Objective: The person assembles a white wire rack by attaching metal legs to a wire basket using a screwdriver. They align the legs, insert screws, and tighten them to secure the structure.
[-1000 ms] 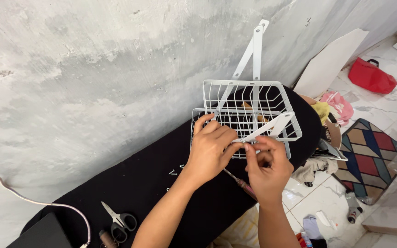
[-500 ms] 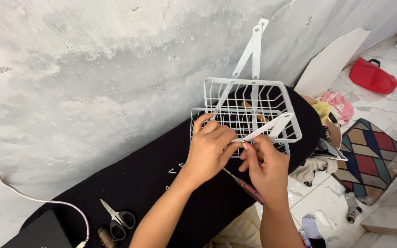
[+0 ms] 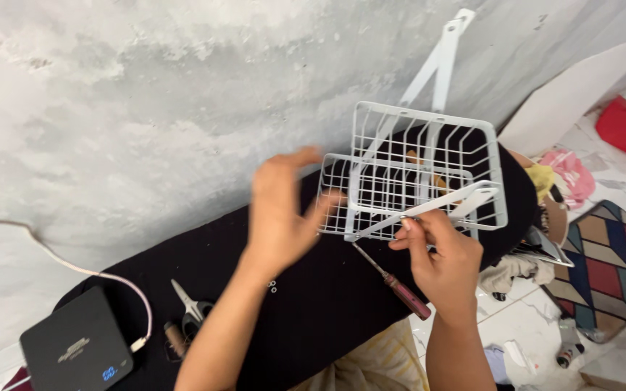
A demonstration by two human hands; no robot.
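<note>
At the far end of the black cloth-covered desk (image 3: pixel 313 304), the white wire basket with flat metal brackets (image 3: pixel 429 174) stands tilted against the grey wall. The right hand (image 3: pixel 440 253) pinches something small at its lower bracket; the left hand (image 3: pixel 280 210), fingers spread open, hovers blurred beside the grid. Bracing the basket would likely steady the fiddly work. A maroon-handled screwdriver (image 3: pixel 393 279) lies below.

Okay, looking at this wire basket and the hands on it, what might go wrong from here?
The left hand is open and blurred beside the white wire basket, so the basket may tip or slide on the black board. The right hand pinches something small at the bracket, which might drop. The screwdriver lies near the board's edge and may roll off.
</note>
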